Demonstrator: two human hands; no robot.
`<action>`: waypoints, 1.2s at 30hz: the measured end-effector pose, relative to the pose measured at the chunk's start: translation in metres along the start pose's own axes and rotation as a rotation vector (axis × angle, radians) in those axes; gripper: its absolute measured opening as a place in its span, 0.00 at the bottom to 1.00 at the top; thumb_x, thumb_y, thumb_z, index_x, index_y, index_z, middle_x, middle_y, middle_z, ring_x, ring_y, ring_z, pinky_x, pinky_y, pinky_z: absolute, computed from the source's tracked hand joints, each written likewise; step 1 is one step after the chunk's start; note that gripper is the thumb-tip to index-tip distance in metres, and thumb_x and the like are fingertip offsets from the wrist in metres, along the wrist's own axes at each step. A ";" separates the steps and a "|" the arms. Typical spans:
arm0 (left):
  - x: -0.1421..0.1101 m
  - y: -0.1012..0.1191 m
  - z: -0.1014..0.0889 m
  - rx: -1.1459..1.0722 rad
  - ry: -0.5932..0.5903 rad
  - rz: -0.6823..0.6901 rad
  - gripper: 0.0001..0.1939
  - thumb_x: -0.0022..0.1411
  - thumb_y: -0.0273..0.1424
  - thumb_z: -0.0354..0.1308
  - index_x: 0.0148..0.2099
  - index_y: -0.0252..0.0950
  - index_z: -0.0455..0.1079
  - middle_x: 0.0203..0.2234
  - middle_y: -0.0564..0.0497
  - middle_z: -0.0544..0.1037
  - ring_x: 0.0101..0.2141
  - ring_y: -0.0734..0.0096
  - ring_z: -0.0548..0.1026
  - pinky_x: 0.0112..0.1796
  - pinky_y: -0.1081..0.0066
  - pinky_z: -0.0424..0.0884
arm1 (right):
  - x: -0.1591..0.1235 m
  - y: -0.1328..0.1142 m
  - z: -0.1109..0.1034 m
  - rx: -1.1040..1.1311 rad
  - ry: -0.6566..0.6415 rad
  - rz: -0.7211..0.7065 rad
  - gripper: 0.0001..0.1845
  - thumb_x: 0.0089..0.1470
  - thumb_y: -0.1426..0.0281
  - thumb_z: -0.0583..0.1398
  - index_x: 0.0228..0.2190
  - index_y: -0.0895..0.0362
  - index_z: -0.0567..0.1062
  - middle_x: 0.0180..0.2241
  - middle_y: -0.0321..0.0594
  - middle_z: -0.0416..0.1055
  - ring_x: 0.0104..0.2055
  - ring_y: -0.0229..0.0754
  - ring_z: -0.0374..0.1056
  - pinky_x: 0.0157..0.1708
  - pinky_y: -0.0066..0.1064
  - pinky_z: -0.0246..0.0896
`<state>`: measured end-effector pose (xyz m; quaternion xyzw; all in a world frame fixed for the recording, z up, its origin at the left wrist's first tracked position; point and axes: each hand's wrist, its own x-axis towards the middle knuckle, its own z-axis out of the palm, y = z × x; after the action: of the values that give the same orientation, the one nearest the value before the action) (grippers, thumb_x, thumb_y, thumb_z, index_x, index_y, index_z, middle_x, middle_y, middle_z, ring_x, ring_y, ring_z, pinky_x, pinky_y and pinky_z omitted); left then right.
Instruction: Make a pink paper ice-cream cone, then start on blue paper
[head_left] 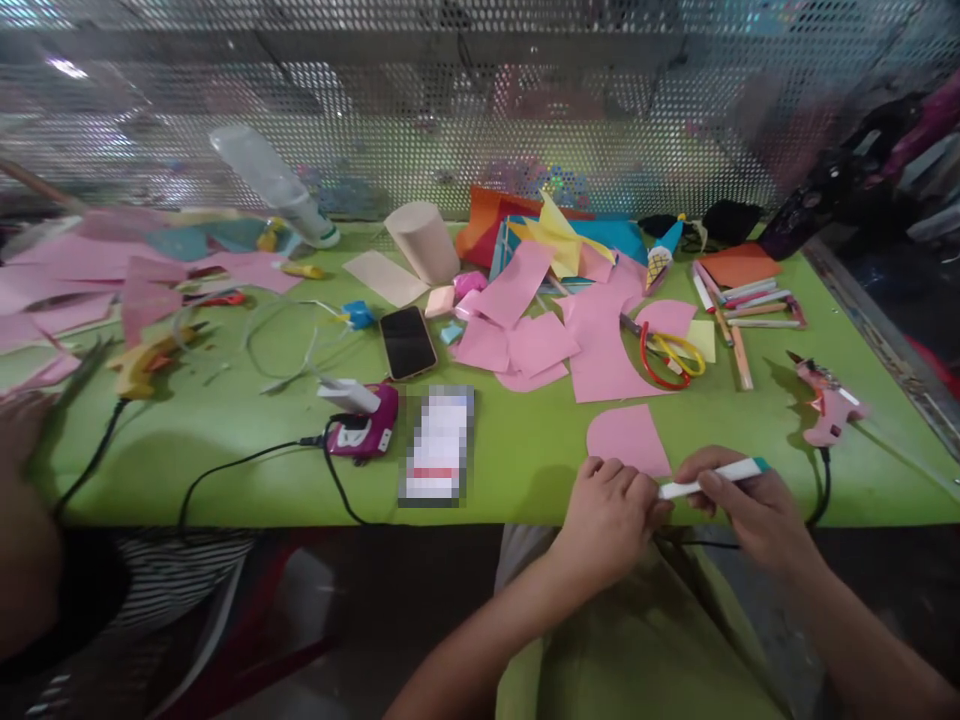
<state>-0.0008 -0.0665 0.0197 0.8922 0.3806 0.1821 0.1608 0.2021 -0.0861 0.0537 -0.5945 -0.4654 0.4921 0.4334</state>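
Observation:
A white marker pen [718, 479] with a green end lies in my right hand [761, 515], gripped between thumb and fingers. The pen's other end meets the curled fingers of my left hand [607, 515], which are closed on it at the table's front edge; the tip itself is hidden. Just beyond my left hand lies a pink paper piece [628, 438] with one rounded corner. Farther back are a larger pink sheet [600, 345] and scissors with red and yellow handles [671, 362].
Several markers [757, 303] lie at the back right, near a pink glue gun [829, 405]. To the left are a phone with a lit screen [437, 445], a dark phone [408, 342], a purple power adapter [367, 430] with cables and a yellow glue gun [142, 365]. Another person's arm [26, 500] shows far left.

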 end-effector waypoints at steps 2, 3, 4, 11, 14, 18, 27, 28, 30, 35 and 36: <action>-0.007 -0.005 -0.001 0.001 -0.007 -0.035 0.10 0.74 0.34 0.53 0.39 0.36 0.70 0.32 0.48 0.79 0.37 0.60 0.73 0.40 0.60 0.64 | 0.001 -0.005 -0.005 0.042 0.274 -0.040 0.18 0.50 0.53 0.69 0.20 0.49 0.74 0.23 0.40 0.67 0.22 0.44 0.58 0.20 0.37 0.51; -0.011 -0.008 -0.003 0.006 -0.003 -0.067 0.11 0.74 0.33 0.53 0.38 0.36 0.70 0.31 0.48 0.78 0.36 0.61 0.73 0.39 0.60 0.63 | 0.003 -0.010 -0.011 0.069 0.389 -0.083 0.19 0.52 0.53 0.68 0.19 0.48 0.72 0.21 0.38 0.62 0.21 0.43 0.54 0.20 0.37 0.49; -0.014 -0.012 -0.006 0.014 0.006 -0.104 0.12 0.75 0.32 0.52 0.37 0.36 0.70 0.31 0.48 0.78 0.35 0.62 0.73 0.38 0.61 0.63 | 0.007 -0.014 -0.017 0.103 0.476 -0.143 0.20 0.56 0.52 0.65 0.20 0.48 0.71 0.21 0.37 0.60 0.21 0.42 0.51 0.21 0.37 0.49; -0.004 -0.031 -0.019 -0.030 0.090 -0.036 0.12 0.78 0.37 0.50 0.53 0.40 0.73 0.59 0.47 0.77 0.60 0.58 0.70 0.55 0.56 0.66 | 0.055 0.002 -0.017 0.140 0.244 -0.203 0.07 0.55 0.64 0.68 0.36 0.52 0.82 0.32 0.39 0.75 0.32 0.44 0.70 0.33 0.39 0.64; 0.010 -0.039 -0.013 -0.017 0.032 0.015 0.15 0.79 0.38 0.48 0.56 0.42 0.72 0.67 0.50 0.71 0.69 0.58 0.63 0.64 0.50 0.61 | 0.074 0.020 -0.009 0.086 0.216 -0.163 0.06 0.55 0.65 0.68 0.35 0.53 0.82 0.29 0.37 0.75 0.31 0.43 0.70 0.30 0.35 0.65; 0.016 -0.048 -0.006 -0.010 -0.033 0.033 0.19 0.79 0.42 0.44 0.59 0.45 0.72 0.68 0.52 0.70 0.70 0.58 0.62 0.67 0.47 0.58 | 0.085 0.033 -0.009 0.046 0.210 -0.138 0.06 0.55 0.64 0.69 0.34 0.50 0.79 0.28 0.34 0.74 0.30 0.41 0.70 0.28 0.32 0.66; 0.016 -0.049 -0.008 -0.022 -0.065 0.019 0.18 0.79 0.42 0.45 0.60 0.47 0.72 0.68 0.54 0.69 0.70 0.59 0.62 0.67 0.45 0.57 | 0.082 0.032 -0.004 -0.108 0.228 -0.149 0.06 0.58 0.64 0.67 0.33 0.50 0.75 0.27 0.32 0.75 0.25 0.37 0.69 0.27 0.30 0.67; 0.016 -0.049 -0.008 -0.028 -0.069 0.017 0.18 0.79 0.42 0.45 0.60 0.47 0.72 0.69 0.54 0.69 0.70 0.59 0.62 0.67 0.45 0.57 | 0.082 0.032 -0.004 -0.113 0.230 -0.150 0.06 0.58 0.64 0.67 0.33 0.50 0.75 0.27 0.32 0.75 0.25 0.37 0.70 0.27 0.30 0.67; 0.016 -0.049 -0.008 -0.038 -0.076 0.012 0.18 0.79 0.42 0.44 0.60 0.48 0.72 0.69 0.55 0.69 0.70 0.59 0.62 0.67 0.45 0.56 | 0.081 0.031 -0.004 -0.123 0.232 -0.152 0.06 0.58 0.64 0.68 0.33 0.50 0.75 0.27 0.32 0.76 0.25 0.38 0.70 0.27 0.30 0.68; 0.016 -0.049 -0.008 -0.047 -0.084 0.008 0.19 0.79 0.42 0.43 0.60 0.48 0.71 0.69 0.55 0.68 0.70 0.60 0.61 0.67 0.44 0.56 | 0.081 0.033 -0.005 -0.154 0.225 -0.149 0.06 0.59 0.64 0.67 0.34 0.50 0.75 0.28 0.33 0.77 0.26 0.39 0.71 0.27 0.31 0.70; 0.016 -0.049 -0.009 -0.047 -0.084 0.007 0.19 0.79 0.42 0.43 0.60 0.48 0.71 0.69 0.55 0.68 0.70 0.60 0.61 0.67 0.44 0.56 | 0.081 0.033 -0.005 -0.160 0.223 -0.144 0.06 0.59 0.63 0.67 0.35 0.50 0.75 0.28 0.33 0.77 0.26 0.38 0.71 0.27 0.31 0.70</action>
<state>-0.0252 -0.0210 0.0095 0.8965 0.3660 0.1538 0.1968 0.2175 -0.0131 0.0079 -0.6432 -0.4935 0.3520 0.4678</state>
